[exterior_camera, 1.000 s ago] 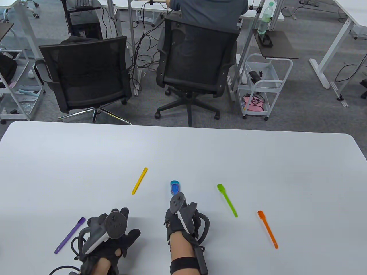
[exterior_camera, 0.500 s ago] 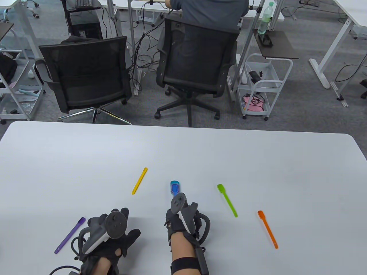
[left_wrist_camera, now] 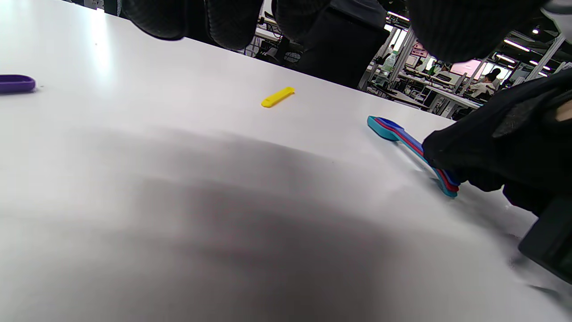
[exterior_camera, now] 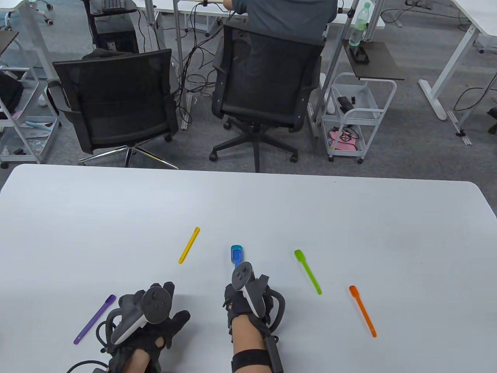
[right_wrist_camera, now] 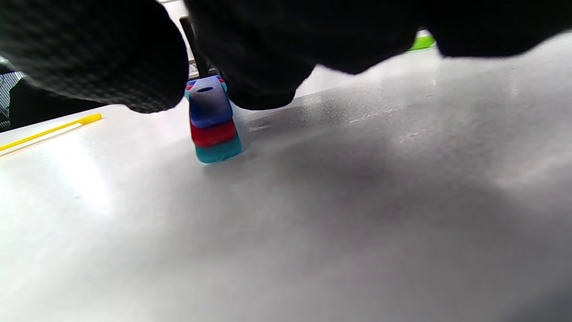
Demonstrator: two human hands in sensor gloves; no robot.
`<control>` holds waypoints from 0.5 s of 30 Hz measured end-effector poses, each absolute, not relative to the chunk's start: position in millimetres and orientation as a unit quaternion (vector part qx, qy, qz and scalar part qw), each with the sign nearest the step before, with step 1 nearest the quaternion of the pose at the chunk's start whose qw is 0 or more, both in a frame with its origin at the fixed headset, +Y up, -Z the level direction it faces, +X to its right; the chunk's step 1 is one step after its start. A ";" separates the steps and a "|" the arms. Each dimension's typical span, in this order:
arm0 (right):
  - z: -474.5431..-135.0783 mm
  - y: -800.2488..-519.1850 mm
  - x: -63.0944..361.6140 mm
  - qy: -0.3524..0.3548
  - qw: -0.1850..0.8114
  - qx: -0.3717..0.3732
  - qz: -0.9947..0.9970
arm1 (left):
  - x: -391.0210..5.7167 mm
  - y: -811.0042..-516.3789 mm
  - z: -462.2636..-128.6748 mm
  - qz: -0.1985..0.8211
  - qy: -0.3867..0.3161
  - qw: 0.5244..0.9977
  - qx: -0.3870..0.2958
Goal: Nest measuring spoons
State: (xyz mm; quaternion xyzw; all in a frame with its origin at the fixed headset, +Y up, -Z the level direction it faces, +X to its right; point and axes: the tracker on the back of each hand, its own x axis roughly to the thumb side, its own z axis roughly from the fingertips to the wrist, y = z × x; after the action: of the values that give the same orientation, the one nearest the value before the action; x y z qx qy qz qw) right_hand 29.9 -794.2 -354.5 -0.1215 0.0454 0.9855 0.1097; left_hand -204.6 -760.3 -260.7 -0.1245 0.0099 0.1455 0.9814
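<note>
A nested stack of teal, red and blue measuring spoons (exterior_camera: 236, 254) lies on the white table (exterior_camera: 248, 206), bowls pointing away; it also shows in the left wrist view (left_wrist_camera: 393, 129) and right wrist view (right_wrist_camera: 210, 120). My right hand (exterior_camera: 240, 289) is over the stack's handles and its fingers (left_wrist_camera: 451, 152) rest on them near the end. My left hand (exterior_camera: 174, 303) lies spread and empty on the table. Loose spoons lie around: yellow (exterior_camera: 189, 245), green (exterior_camera: 308, 271), orange (exterior_camera: 362, 311) and purple (exterior_camera: 94, 319), the last just left of my left hand.
Two black office chairs (exterior_camera: 116, 97) and a seated person stand beyond the table's far edge. A white cart (exterior_camera: 355, 116) is behind on the right.
</note>
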 end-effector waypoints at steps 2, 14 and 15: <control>-354.3 -794.2 30.1 0.044 0.110 -0.122 0.985 | -204.6 -760.3 -260.7 0.145 0.010 0.981 -0.125; -352.3 -792.1 39.5 0.040 0.119 -0.124 0.984 | -204.3 -760.6 -260.7 0.147 0.009 0.981 -0.125; -351.7 -791.0 41.4 0.038 0.121 -0.123 0.984 | -204.0 -760.8 -260.7 0.147 0.009 0.981 -0.126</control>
State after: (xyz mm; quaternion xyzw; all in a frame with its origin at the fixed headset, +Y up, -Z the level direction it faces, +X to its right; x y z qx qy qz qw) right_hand 41.4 -791.0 -351.7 -0.1233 0.0376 0.9842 0.1212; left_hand -204.0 -760.8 -260.7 -0.1262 0.0088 0.1471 0.9810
